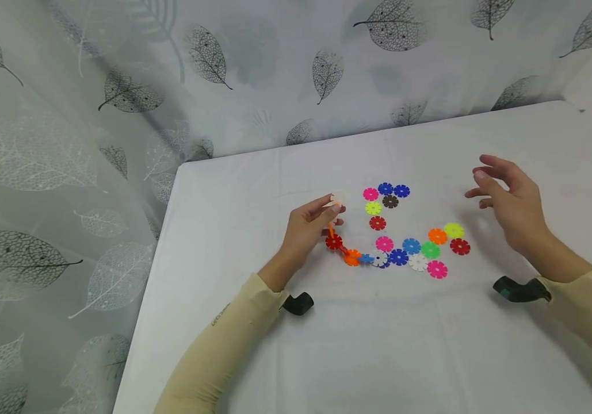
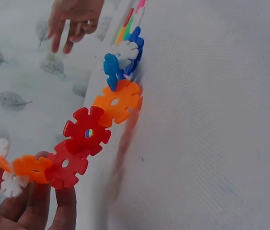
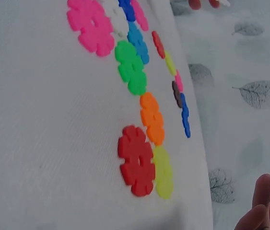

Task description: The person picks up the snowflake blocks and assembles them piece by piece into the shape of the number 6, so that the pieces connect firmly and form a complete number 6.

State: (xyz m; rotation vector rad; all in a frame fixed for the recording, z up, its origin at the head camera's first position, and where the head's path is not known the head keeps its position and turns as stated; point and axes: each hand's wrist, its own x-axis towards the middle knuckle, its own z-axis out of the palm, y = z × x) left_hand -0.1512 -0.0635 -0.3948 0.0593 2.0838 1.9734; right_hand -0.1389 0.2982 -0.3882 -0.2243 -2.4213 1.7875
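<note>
My left hand (image 1: 306, 227) pinches the upper end of a chain of notched plastic discs, where white pieces and an orange disc (image 2: 33, 168) sit among the fingers. From there the chain slopes down through a red disc (image 2: 87, 132), a second orange disc (image 2: 118, 103) and a light blue disc (image 2: 111, 72) to a white disc (image 2: 126, 53) by the tabletop discs. My right hand (image 1: 513, 198) hovers at the right above the table, fingers loosely bent, with nothing in it. Below and left of it lie a red disc (image 3: 137, 160) and a yellow disc (image 3: 163, 172).
Loose discs lie flat on the white table (image 1: 378, 345): a green disc (image 1: 430, 249), a pink disc (image 1: 437, 269) and several others. Farther back is a group with a brown disc (image 1: 390, 201). A leaf-patterned curtain (image 1: 275, 69) hangs behind and left of the table.
</note>
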